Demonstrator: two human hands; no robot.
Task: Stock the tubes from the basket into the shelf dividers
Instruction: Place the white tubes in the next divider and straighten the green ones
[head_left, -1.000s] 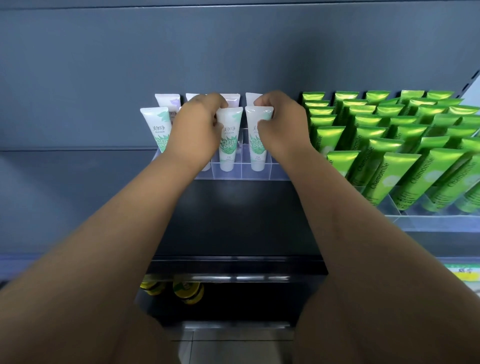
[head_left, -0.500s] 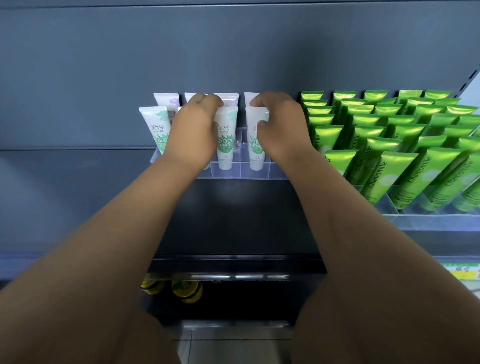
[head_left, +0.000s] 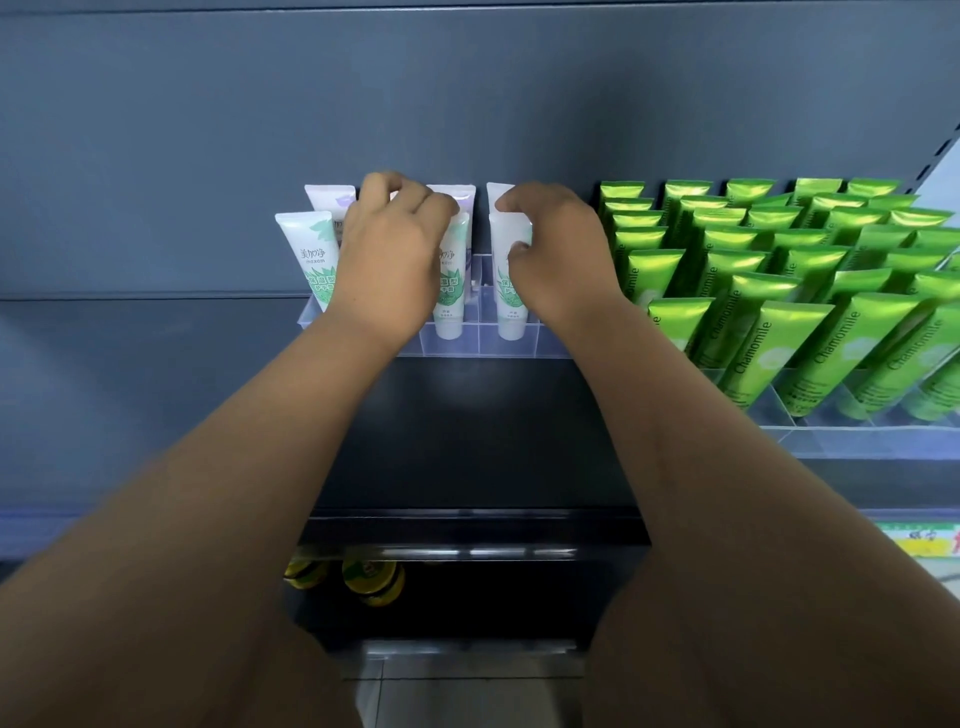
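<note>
My right hand (head_left: 558, 257) pinches the crimped top of a white tube (head_left: 511, 306), thumb and fingers curled round it. From that pinch the tube runs straight down, long axis upright, cap in the near row of the clear divider (head_left: 467, 345), just left of my palm. My left hand (head_left: 387, 260) curls over the top of the neighbouring tube (head_left: 449, 291); whether it grips, I cannot tell. Any final push down looks like the right hand's job.

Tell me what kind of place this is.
Most likely a shop aisle: rows of identical green tubes stand in clear dividers on a dark shelf, beside matching white tubes, and a printed label strip sits on the shelf edge.
</note>
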